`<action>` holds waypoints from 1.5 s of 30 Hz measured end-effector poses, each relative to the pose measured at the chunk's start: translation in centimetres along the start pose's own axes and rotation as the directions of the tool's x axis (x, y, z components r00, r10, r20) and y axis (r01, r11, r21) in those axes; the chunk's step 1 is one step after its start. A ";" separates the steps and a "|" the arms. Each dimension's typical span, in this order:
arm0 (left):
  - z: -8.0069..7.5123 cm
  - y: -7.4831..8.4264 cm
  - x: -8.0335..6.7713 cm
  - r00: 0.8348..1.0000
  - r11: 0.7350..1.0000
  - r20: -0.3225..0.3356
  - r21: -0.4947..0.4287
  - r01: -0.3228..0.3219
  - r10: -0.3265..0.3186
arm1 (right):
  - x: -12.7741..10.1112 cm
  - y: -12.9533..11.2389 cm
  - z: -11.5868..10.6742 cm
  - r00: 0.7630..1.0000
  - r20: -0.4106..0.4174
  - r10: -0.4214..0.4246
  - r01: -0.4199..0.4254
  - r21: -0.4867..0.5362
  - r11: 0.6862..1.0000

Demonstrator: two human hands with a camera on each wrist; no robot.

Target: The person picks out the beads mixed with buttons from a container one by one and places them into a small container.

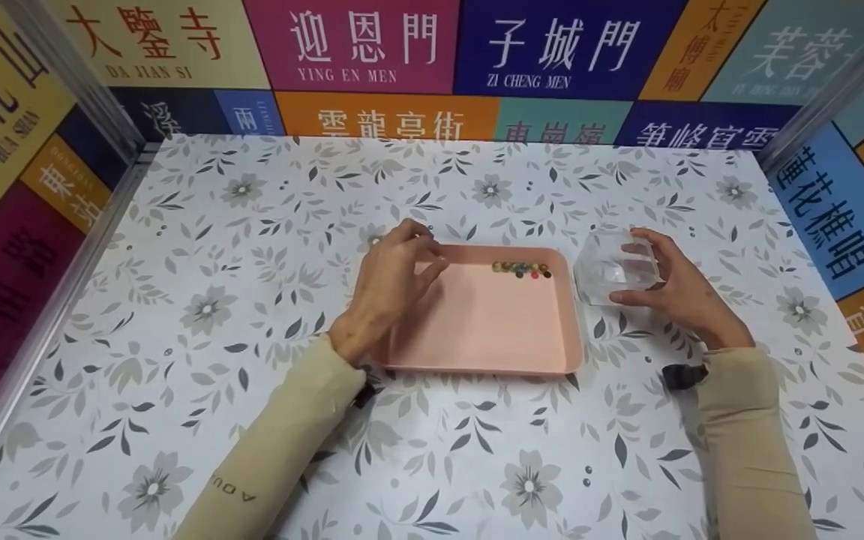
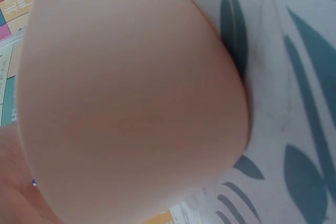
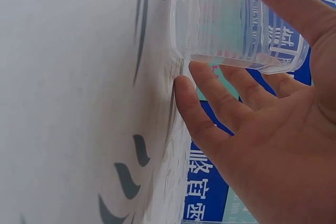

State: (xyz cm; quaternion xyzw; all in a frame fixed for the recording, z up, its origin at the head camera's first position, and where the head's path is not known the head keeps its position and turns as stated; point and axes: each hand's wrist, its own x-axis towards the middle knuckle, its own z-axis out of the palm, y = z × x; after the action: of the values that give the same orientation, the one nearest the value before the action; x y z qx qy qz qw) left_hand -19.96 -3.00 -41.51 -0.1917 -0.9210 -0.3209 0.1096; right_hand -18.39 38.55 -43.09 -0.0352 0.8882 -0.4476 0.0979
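A pink tray [image 1: 484,322] lies in the middle of the floral table, with several small coloured beads [image 1: 522,269] gathered at its far right corner. My left hand [image 1: 426,256] curls over the tray's far left corner and grips the rim. In the left wrist view the tray's outer corner [image 2: 131,103] fills the frame. My right hand [image 1: 657,274] holds a clear plastic cup [image 1: 616,266] just right of the tray, tilted towards it, thumb on top. Its fingers [image 3: 231,98] lie under the cup [image 3: 236,19], which looks empty.
The table [image 1: 252,225] has a white cloth printed with grey flowers. Walls with coloured signs [image 1: 372,45] close it in at the back, left and right, with metal rails [image 1: 64,292] along the sides. Both forearms wear beige sleeves [image 1: 747,442].
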 end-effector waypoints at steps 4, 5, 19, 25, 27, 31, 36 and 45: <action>0.2 0.2 0.0 1.000 1.000 -0.005 0.002 -0.021 0.021 | -0.1 0.0 0.0 1.000 0.006 -0.006 0.006 0.004 1.000; 0.2 0.3 0.0 1.000 1.000 -0.004 0.003 -0.024 0.024 | 0.0 0.1 0.0 1.000 0.007 -0.006 0.006 0.004 1.000; 0.7 1.1 0.1 0.999 0.999 0.000 0.015 -0.043 0.043 | 0.0 0.2 0.2 1.000 0.007 0.002 -0.002 0.013 1.000; 1.1 1.1 0.1 0.998 0.997 -0.014 0.038 -0.061 0.061 | -0.1 0.3 0.2 1.000 0.003 0.014 -0.014 0.011 1.000; 1.2 1.2 0.2 0.997 0.997 -0.025 0.039 -0.069 0.070 | 0.0 0.3 0.2 1.000 0.004 0.016 -0.016 0.012 1.000; 1.3 1.4 0.3 0.996 0.996 -0.039 0.049 -0.078 0.080 | 0.1 0.4 0.1 0.999 0.007 0.035 -0.036 0.014 0.999; 1.4 1.7 0.4 0.996 0.994 -0.036 0.073 -0.075 0.078 | 0.2 0.4 0.0 0.999 0.005 0.037 -0.037 -0.001 0.999; 1.7 2.0 0.3 0.998 0.998 0.024 0.025 -0.063 0.063 | 0.0 0.2 0.1 0.999 0.009 0.038 -0.038 0.015 0.999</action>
State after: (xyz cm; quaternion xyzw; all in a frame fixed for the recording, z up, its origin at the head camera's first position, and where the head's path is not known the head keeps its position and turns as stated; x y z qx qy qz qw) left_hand -19.47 -0.39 -41.59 -0.2229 -0.9198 -0.3030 0.1114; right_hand -18.37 38.60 -43.26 -0.0196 0.8847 -0.4524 0.1108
